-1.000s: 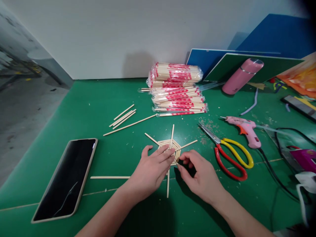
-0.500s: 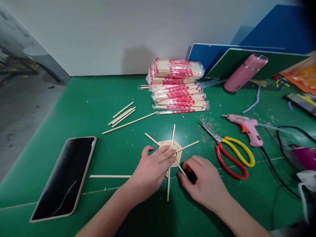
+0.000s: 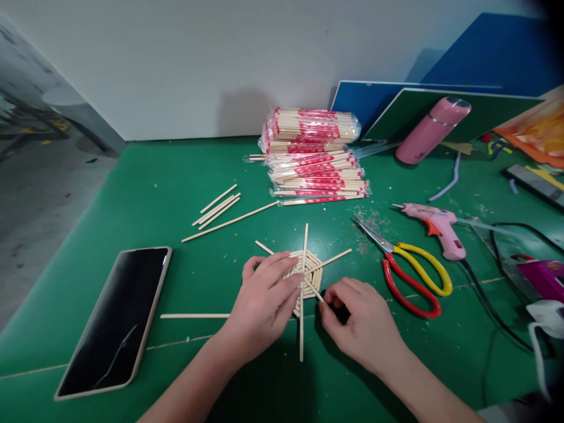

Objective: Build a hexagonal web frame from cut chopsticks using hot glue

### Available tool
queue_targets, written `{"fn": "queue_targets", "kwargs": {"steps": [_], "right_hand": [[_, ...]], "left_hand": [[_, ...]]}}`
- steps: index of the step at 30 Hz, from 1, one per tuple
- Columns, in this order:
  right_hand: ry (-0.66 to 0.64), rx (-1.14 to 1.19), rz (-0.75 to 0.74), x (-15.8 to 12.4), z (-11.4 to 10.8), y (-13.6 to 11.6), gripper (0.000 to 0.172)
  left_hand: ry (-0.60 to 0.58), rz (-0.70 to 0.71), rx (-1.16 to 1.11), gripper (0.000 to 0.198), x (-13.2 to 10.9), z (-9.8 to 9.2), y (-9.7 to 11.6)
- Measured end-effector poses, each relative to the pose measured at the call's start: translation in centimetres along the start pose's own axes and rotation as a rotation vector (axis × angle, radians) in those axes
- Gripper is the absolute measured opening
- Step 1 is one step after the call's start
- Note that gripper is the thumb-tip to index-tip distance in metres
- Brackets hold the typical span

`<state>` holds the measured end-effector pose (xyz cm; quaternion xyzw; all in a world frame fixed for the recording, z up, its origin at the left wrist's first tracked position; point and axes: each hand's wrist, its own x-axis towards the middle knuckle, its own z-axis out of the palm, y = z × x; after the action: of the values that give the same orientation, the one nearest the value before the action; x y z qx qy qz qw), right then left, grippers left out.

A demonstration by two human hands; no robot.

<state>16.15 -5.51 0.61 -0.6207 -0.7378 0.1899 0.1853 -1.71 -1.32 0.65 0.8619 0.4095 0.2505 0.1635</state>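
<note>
On the green table lies a web-shaped frame (image 3: 316,276) of wooden chopsticks, with spokes radiating from nested rings of short pieces. My left hand (image 3: 267,296) rests over its left side, fingers stretched out and fingertips near the centre, hiding part of the rings. At the lower right, my right hand (image 3: 359,314) pinches the end of a chopstick spoke (image 3: 314,290) between thumb and forefinger. One spoke points toward me between the hands. A longer chopstick (image 3: 194,316) sticks out to the left from beside my left hand.
Cut sticks (image 3: 219,210) and a long chopstick (image 3: 229,222) lie behind the left hand. Wrapped chopsticks (image 3: 315,158) are piled at the back. Scissors (image 3: 396,258), a pink glue gun (image 3: 436,226) and a pink flask (image 3: 434,130) are right; a phone (image 3: 114,320) is left.
My left hand has slid slightly left, uncovering more of the rings and centre. The fingertips of my right hand have closed on the spoke's end. The view has shifted a little.
</note>
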Motion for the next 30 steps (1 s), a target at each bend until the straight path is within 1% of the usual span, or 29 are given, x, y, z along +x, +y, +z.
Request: {"fn": "queue_targets", "kwargs": {"steps": [3, 6, 9, 14, 17, 20, 24, 30], "right_hand": [[-0.002, -0.007, -0.001, -0.1, 0.1, 0.1, 0.008], [-0.007, 0.002, 0.002, -0.2, 0.1, 0.1, 0.007], [-0.003, 0.044, -0.004, -0.2, -0.1, 0.0, 0.004], [0.047, 0.138, 0.030, -0.5, -0.7, 0.7, 0.006], [0.072, 0.179, 0.068, -1.0, -0.9, 1.5, 0.007], [0.079, 0.177, 0.049, -1.4, -0.9, 1.7, 0.003], [0.025, 0.102, -0.039, -0.9, -0.6, 0.8, 0.008], [-0.007, 0.049, -0.119, 0.5, -0.2, 0.1, 0.006]], "left_hand": [[0.068, 0.000, -0.005, 0.016, -0.1, 0.0, 0.0], [0.081, -0.008, -0.002, 0.018, -0.1, 0.2, -0.3], [0.016, 0.008, 0.009, 0.024, -0.1, 0.4, -0.6], [-0.211, 0.095, 0.094, 0.030, 0.2, 0.4, -0.3], [-0.306, 0.121, 0.136, 0.031, 0.5, 0.3, 0.0], [-0.345, 0.110, 0.155, 0.030, 0.7, 0.3, 0.0], [-0.367, 0.080, 0.151, 0.029, 0.6, 0.3, 0.1], [-0.344, 0.080, 0.144, 0.030, 0.5, 0.3, 0.3]]}}
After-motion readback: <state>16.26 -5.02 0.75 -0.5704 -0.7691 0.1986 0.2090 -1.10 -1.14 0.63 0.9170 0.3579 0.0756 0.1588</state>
